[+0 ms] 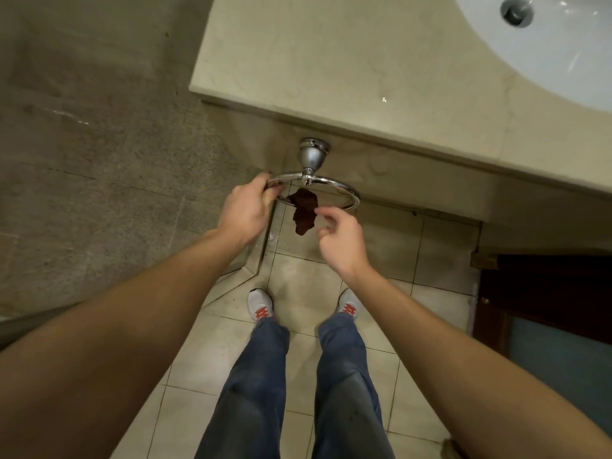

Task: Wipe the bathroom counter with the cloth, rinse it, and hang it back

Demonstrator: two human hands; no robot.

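Head view, looking down past both forearms. A small dark brown cloth (pixel 303 210) hangs draped over the front rim of a chromed towel ring (pixel 344 190), which is fixed by a chromed mount (pixel 313 154) to the face of the vanity below the table (pixel 331 67); the white basin (pixel 563 54) is set in at upper right. The left hand (pixel 246 212) is closed around the left side of the ring, apparently steadying it. The right hand (pixel 341 241) hovers just beside the cloth with its fingers (pixel 323 212) loosely curled and slightly parted, thumb and forefinger near the hanging edge; whether they touch the fabric cannot be told, and they hold nothing visibly. The cloth reads as light, limp and crumpled; it will likely sag and fold on itself, and if damp may cling to the metal. The best hold is judged to be a pinch on the free lower corner, or on the bunch where it crosses the rim. The ring probably swings on its pivot, hence the bracing hand.
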